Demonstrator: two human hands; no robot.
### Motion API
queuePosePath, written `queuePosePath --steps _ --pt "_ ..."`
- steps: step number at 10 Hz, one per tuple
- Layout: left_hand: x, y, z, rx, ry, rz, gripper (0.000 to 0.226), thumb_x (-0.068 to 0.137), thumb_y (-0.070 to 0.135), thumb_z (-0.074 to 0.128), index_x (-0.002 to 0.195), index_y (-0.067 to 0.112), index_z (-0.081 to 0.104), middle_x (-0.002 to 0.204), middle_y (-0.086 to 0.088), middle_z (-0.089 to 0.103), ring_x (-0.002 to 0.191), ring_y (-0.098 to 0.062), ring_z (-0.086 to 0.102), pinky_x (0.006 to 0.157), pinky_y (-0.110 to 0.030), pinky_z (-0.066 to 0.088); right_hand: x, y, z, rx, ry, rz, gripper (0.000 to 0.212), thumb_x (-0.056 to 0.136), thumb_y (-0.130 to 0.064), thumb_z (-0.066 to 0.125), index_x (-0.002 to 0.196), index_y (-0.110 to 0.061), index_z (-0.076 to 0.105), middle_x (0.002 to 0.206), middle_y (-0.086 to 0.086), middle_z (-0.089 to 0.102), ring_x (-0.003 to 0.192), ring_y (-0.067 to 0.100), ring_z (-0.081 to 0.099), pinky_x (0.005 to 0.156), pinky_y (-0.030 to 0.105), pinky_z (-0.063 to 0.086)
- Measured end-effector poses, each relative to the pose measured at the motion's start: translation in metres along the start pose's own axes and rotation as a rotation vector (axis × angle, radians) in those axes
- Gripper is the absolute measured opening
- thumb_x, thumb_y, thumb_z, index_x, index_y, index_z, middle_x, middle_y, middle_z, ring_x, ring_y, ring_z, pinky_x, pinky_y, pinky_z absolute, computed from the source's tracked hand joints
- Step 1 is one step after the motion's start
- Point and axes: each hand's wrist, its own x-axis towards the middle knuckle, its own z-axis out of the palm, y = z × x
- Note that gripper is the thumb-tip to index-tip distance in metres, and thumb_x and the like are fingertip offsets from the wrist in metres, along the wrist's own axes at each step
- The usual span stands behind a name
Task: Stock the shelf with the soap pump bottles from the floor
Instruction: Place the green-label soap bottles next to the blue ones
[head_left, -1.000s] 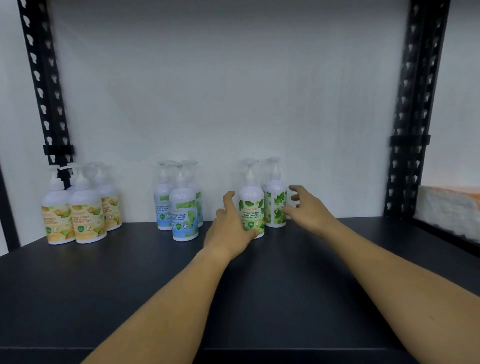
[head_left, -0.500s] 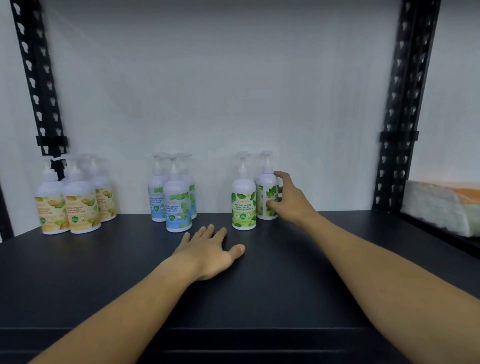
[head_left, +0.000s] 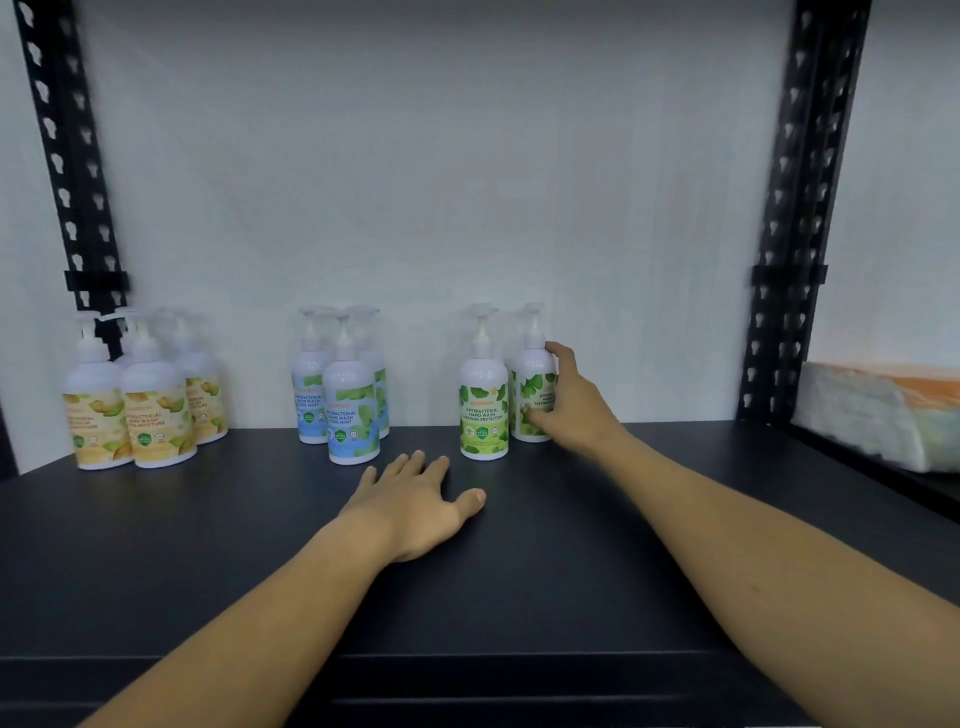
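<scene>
Three groups of white soap pump bottles stand at the back of the black shelf (head_left: 571, 571): yellow-labelled bottles (head_left: 156, 415) at the left, blue-labelled bottles (head_left: 350, 415) in the middle, green-labelled ones at the right. My right hand (head_left: 569, 400) grips the rear green bottle (head_left: 532, 384), fingers curled round its right side. The front green bottle (head_left: 483, 410) stands free just left of it. My left hand (head_left: 415, 506) rests flat on the shelf, palm down, in front of the blue and green groups.
Black perforated uprights (head_left: 795, 234) frame the shelf on both sides against a white wall. A white and orange wrapped bundle (head_left: 883, 410) lies on the neighbouring shelf at the right.
My left hand let go of the front green bottle and dropped flat onto the shelf. My right hand moved forward and closed round the rear green bottle.
</scene>
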Motion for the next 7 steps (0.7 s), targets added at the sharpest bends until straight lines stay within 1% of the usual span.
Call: queuePosePath --steps 1,2,3,4,5,6,7 --pt "0.000 0.000 0.000 0.000 0.006 0.004 0.078 0.096 0.070 0.023 0.160 0.027 0.008 0.167 -0.001 0.001 0.154 -0.019 -0.002 0.124 -0.044 0.001 0.000 0.002 0.000 -0.002 0.031 -0.014 0.080 0.081 -0.009 0.076 0.143 -0.024 0.029 0.103 -0.002 0.058 0.083 0.014 0.060 0.067 0.021 0.046" --pt "0.000 0.000 0.000 0.005 0.016 0.006 0.078 0.096 0.070 0.023 0.160 0.027 0.009 0.167 -0.002 0.002 0.154 -0.019 0.000 0.124 -0.044 0.002 -0.001 0.004 -0.002 0.005 0.047 -0.031 0.080 0.079 -0.011 0.080 0.142 -0.023 0.031 0.103 -0.002 0.057 0.087 0.017 0.062 0.075 0.027 0.050" --pt "0.000 0.000 0.000 0.006 0.020 0.006 0.078 0.096 0.070 0.024 0.160 0.027 0.009 0.167 -0.002 0.002 0.154 -0.019 0.000 0.124 -0.044 0.003 -0.001 0.007 -0.003 0.026 0.017 -0.037 0.080 0.081 -0.009 0.075 0.144 -0.025 0.028 0.099 -0.008 0.055 0.083 0.006 0.062 0.070 0.021 0.050" --pt "0.000 0.000 0.000 0.007 0.023 0.008 0.078 0.096 0.070 0.024 0.160 0.027 0.010 0.167 -0.002 0.003 0.154 -0.019 0.001 0.124 -0.044 0.003 -0.002 0.007 -0.004 0.020 -0.008 -0.022 0.081 0.083 -0.007 0.071 0.146 -0.028 0.024 0.096 -0.010 0.056 0.083 0.007 0.063 0.073 0.025 0.054" --pt "0.001 0.000 0.000 0.009 0.020 0.007 0.078 0.096 0.070 0.024 0.160 0.027 0.010 0.167 -0.001 0.003 0.154 -0.019 0.001 0.124 -0.044 0.003 -0.001 0.008 0.000 -0.011 0.024 -0.037 0.081 0.082 -0.011 0.075 0.144 -0.027 0.026 0.100 -0.005 0.058 0.084 0.015 0.065 0.074 0.029 0.054" --pt "0.001 0.000 0.000 0.008 0.022 0.008 0.078 0.096 0.070 0.024 0.160 0.027 0.010 0.167 -0.002 0.003 0.154 -0.020 0.001 0.124 -0.044 0.003 0.002 0.008 0.005 -0.027 0.058 -0.053 0.080 0.079 -0.015 0.079 0.140 -0.028 0.028 0.108 0.001 0.061 0.092 0.019 0.064 0.082 0.037 0.056" --pt "0.000 0.000 0.000 0.001 0.017 0.007 0.078 0.096 0.069 0.024 0.160 0.027 0.010 0.167 -0.002 0.002 0.154 -0.019 0.000 0.124 -0.044 0.002 0.003 0.008 0.008 -0.045 0.077 -0.054 0.081 0.078 -0.017 0.080 0.138 -0.029 0.028 0.111 0.003 0.062 0.094 0.019 0.064 0.083 0.041 0.057"
